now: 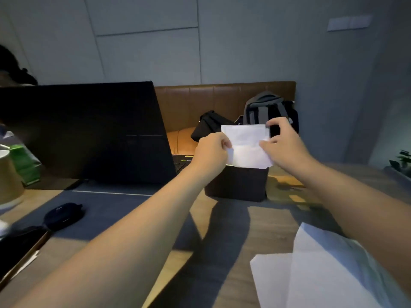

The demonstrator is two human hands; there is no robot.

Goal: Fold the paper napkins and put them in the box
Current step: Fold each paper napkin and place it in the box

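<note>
The folded napkin (246, 144) stands upright in the mouth of the dark box (236, 183), pinched between both hands: left hand (211, 152) at its 9 o'clock edge, right hand (282, 141) at 3 o'clock. Unfolded napkins (315, 274) lie on the worktop (255, 221), at 5 o'clock from the box.

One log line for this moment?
phase: inserting | left hand, right hand: gripping folded napkin | napkin: over dark box | unfolded napkins: waiting

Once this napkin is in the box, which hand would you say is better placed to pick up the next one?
Probably the right hand: the unfolded napkins lie near the table's right edge, under the right forearm, while the left hand would have to cross over.
</note>
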